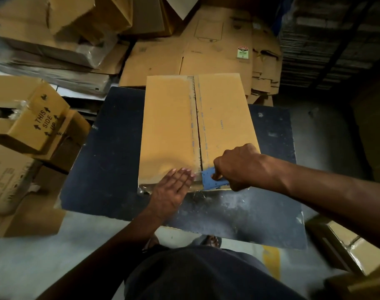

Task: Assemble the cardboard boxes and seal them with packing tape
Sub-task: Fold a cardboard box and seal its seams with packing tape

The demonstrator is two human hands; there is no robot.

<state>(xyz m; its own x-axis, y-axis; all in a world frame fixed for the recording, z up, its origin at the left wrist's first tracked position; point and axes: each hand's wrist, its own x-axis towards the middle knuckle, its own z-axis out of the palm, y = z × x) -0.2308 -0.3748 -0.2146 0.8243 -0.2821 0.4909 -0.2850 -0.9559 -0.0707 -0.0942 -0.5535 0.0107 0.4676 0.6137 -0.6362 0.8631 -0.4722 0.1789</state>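
One cardboard box (197,128) lay flaps-shut on the dark table (269,204), two hands at its near edge.
Left hand (173,189) pressed flat, fingers straight, beside the centre seam; right hand (238,167) curled around a blue tape dispenser (213,180), mostly hidden. Tape barely discernible; side boxes blurred.

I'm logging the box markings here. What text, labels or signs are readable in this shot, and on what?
"THIS SIDE UP" with arrows: on the tilted carton at left.
Blue print along the center seam of the box on the table: too small to read.
Green and red sticker on the flattened cardboard behind: unreadable.
Print on the lower left carton: blurred.
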